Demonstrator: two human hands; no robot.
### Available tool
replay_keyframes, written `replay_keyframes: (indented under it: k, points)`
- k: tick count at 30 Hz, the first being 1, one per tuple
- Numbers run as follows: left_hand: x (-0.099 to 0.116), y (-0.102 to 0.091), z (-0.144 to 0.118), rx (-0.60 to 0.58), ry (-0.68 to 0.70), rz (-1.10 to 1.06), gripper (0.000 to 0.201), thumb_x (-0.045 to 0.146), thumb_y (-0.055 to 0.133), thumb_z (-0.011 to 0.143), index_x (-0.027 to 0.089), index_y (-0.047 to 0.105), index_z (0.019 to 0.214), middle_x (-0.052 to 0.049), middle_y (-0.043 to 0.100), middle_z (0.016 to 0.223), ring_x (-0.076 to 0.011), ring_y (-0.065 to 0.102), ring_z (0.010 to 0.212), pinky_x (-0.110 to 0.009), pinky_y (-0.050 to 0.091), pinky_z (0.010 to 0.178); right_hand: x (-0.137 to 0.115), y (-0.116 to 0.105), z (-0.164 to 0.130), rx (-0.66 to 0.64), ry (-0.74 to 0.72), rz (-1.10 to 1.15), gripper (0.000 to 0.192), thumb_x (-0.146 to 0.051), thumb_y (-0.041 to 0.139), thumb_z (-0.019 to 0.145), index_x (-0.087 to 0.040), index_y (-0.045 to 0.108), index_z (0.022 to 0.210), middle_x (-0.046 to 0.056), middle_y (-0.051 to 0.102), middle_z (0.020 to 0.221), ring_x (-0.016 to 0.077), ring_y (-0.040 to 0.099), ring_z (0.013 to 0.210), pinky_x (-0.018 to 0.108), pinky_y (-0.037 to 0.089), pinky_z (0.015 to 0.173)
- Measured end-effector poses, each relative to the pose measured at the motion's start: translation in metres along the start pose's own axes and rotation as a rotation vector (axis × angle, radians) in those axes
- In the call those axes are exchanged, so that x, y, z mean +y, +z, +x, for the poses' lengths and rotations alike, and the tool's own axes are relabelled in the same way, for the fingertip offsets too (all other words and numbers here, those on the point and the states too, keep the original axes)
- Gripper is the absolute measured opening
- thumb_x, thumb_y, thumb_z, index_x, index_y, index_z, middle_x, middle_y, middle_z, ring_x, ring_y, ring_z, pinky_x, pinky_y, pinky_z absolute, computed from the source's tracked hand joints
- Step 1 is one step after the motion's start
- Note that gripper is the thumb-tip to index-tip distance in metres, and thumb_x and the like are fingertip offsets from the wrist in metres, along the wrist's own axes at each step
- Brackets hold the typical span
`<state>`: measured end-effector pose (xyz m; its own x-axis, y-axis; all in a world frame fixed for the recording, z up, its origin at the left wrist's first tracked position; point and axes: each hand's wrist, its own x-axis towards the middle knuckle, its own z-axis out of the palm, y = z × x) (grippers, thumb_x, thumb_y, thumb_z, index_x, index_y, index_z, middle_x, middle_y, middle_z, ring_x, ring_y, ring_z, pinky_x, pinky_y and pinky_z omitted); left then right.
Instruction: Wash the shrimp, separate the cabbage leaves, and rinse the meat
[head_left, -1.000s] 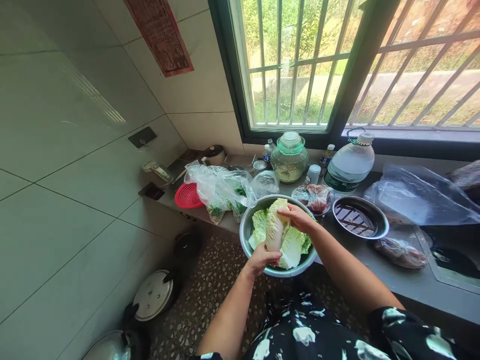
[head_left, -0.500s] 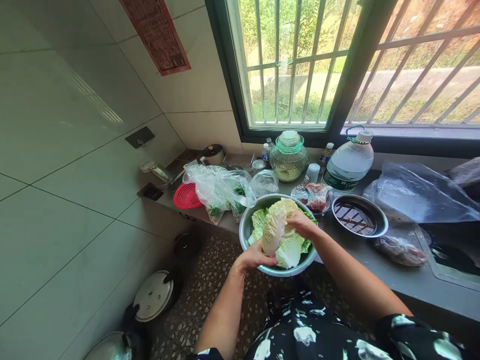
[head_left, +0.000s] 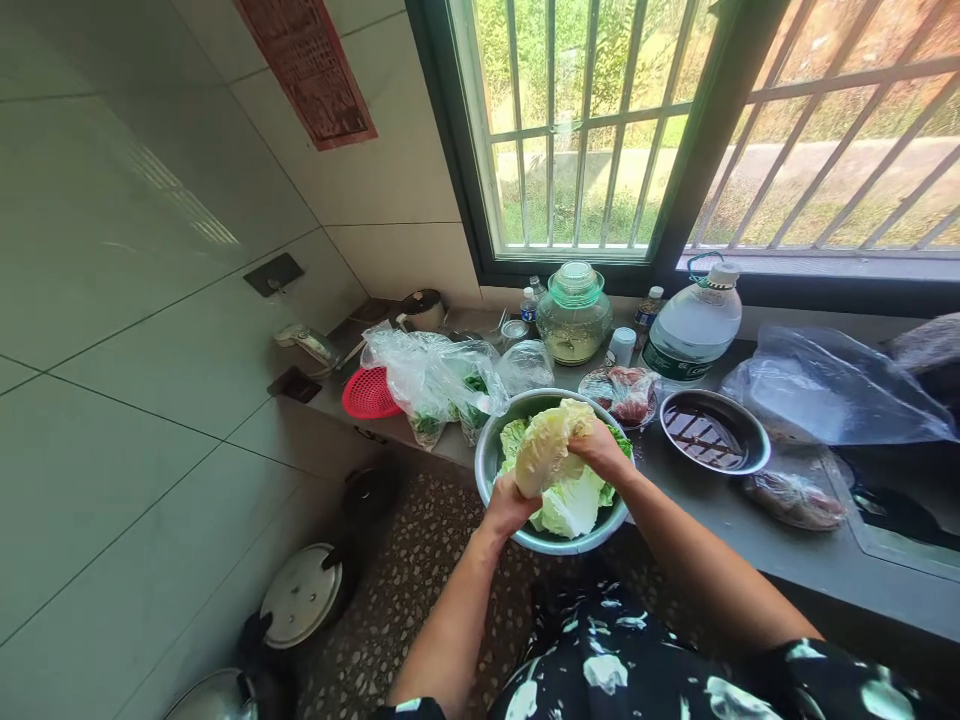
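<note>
A pale napa cabbage [head_left: 545, 452] is held over a metal basin [head_left: 489, 440] at the counter's front edge. My left hand [head_left: 511, 508] is closed around its lower stem end. Higher up, my right hand [head_left: 600, 450] grips the leafy side, its fingertips partly hidden by the leaves. Loose cabbage leaves [head_left: 574, 503] lie in the basin beneath both hands, with darker green ones at the right side.
Left of the basin lie plastic bags of greens [head_left: 439, 380] and a red basket [head_left: 371, 393]. Behind it stand a glass jar [head_left: 574, 320] and a large water bottle [head_left: 694, 325]. Wrapped meat [head_left: 628, 392] and a metal bowl of liquid [head_left: 712, 432] sit to the right.
The cabbage has tilted and its top now bends over toward my right hand. My left hand has turned and shifted slightly at the stem end. The basin stays put.
</note>
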<state>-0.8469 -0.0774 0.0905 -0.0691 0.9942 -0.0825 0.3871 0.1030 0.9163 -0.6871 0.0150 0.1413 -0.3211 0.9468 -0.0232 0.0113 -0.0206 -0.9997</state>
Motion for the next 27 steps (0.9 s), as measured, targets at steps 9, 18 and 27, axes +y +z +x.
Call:
replay_keyframes:
  k: [9, 18, 27]
  points:
    - [-0.008, -0.01, 0.008, -0.096, 0.141, 0.037, 0.017, 0.013, 0.06, 0.057, 0.015, 0.058, 0.074, 0.002, 0.053, 0.069, -0.012, 0.045, 0.064, -0.024, 0.037, 0.06, 0.021, -0.006, 0.003, 0.111, 0.14, 0.237, 0.028, -0.03, 0.069, 0.054, -0.017, 0.065, 0.079, 0.005, 0.07, 0.075, 0.0208, 0.064, 0.069, 0.028, 0.05, 0.06]
    - [-0.002, 0.004, 0.006, 0.36, 0.057, 0.11, 0.016, 0.014, 0.059, 0.063, 0.02, 0.052, 0.075, -0.002, 0.055, 0.079, -0.0183, 0.053, 0.078, -0.029, 0.042, 0.074, 0.01, 0.003, 0.0, 0.178, 0.043, -0.054, 0.029, -0.033, 0.068, 0.057, -0.017, 0.066, 0.081, 0.005, 0.071, 0.084, 0.0202, 0.063, 0.076, 0.03, 0.05, 0.07]
    - [-0.008, 0.013, 0.007, 0.252, -0.03, -0.52, 0.051, 0.029, 0.068, 0.062, 0.016, 0.055, 0.109, -0.004, 0.065, 0.089, -0.0171, 0.06, 0.082, -0.026, 0.045, 0.067, 0.019, 0.01, -0.005, 0.187, 0.391, 0.362, 0.036, -0.024, 0.079, 0.041, -0.017, 0.065, 0.074, 0.009, 0.071, 0.079, 0.024, 0.065, 0.069, 0.036, 0.052, 0.066]
